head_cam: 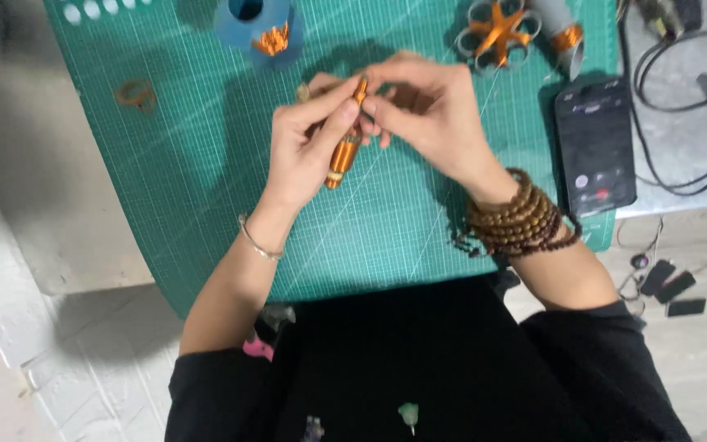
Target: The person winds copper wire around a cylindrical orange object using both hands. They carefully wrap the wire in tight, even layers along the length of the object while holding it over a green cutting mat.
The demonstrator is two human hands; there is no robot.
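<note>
At frame centre, above the green gridded cutting mat (206,164), the left hand (308,151) was clamped around a slim cylindrical tool wound with orange copper wire (342,155). The right hand (431,110) pinched the tool's upper tip between thumb and forefinger. A black smartphone (596,143) lay at upper right.

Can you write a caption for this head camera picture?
Both hands hold an orange spool over a green mat.
</note>
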